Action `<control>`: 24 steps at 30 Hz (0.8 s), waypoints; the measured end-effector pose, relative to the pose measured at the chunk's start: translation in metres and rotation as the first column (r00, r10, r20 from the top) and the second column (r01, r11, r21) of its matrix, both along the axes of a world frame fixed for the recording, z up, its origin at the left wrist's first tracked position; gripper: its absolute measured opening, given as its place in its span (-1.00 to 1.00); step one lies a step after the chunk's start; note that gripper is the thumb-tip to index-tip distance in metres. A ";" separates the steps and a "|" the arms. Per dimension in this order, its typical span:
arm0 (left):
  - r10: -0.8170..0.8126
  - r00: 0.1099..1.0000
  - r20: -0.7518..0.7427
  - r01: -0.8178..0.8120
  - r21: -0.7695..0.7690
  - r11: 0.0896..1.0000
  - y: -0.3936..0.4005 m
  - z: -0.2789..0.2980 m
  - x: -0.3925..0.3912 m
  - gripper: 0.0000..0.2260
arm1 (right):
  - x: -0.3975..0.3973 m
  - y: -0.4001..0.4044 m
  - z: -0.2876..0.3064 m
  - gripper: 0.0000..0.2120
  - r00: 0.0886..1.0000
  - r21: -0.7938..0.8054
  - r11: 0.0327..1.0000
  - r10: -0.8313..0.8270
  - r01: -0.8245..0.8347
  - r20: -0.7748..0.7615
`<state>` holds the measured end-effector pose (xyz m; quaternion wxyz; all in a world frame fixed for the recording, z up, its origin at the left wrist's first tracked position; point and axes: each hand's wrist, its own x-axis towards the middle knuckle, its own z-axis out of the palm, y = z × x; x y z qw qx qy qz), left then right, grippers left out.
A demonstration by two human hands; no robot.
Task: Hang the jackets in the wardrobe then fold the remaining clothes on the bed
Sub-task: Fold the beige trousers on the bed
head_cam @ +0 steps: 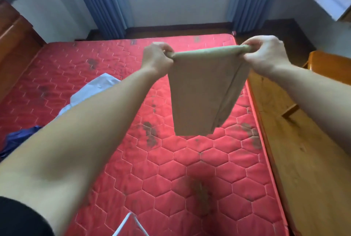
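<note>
Black sleeve (20, 218) is showing at the near left corner, w/ a white hanger (131, 224) poking in at the near edge of the bed (171, 178). Both arms are reaching out over the red quilted mattress, which is looking pretty stained tbh. Left hand (156, 60) and right hand (266, 53) are each pinching a top corner of a folded tan garment (201, 91), fingers curled tight round the rolled upper edge, so both grips are fully closed on it. It's hanging flat in the air btwn the hands, bottom edge dangling well above the mattress, not touching it. White garment (95, 89) is lying on the left side of the bed, partly hidden behind the left forearm, and a dark blue garment (17, 138) is sitting nearer at the left edge. Blue curtains (102, 2) are hanging at the far wall. Wooden chair (326, 64) is standing on the floor to the right.
</note>
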<state>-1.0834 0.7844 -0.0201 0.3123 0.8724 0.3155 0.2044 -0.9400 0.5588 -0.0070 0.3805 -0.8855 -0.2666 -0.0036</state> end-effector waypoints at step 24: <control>-0.627 0.524 -0.577 0.005 -0.734 0.679 -0.096 -0.276 -0.188 -0.88 | -0.155 -0.152 -0.297 -0.90 0.515 -0.357 0.615 0.094 -0.703 -0.852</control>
